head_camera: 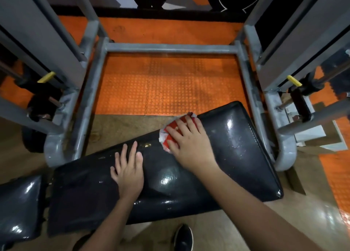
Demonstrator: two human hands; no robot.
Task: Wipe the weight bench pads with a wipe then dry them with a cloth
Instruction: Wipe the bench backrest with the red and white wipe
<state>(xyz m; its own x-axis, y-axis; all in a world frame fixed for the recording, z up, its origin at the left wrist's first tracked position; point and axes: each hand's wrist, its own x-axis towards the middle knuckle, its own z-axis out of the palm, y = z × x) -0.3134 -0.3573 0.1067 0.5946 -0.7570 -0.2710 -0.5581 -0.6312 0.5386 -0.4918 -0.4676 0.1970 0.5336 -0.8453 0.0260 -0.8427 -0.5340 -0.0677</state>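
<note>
Wiping is under way: right hand (186,137), fingers flat, presses a red-and-white wipe (171,135) on the long glossy black bench pad (236,146); left hand (128,172) rests open beside. Next, probably sweep toward unwiped areas.

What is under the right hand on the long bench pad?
A red and white cloth lies under the right hand, flat on the long bench pad. Its edges show past the fingers; the middle and the pad beneath are covered.

text: none legible | labels: none | numbers: none | signs: none
</note>
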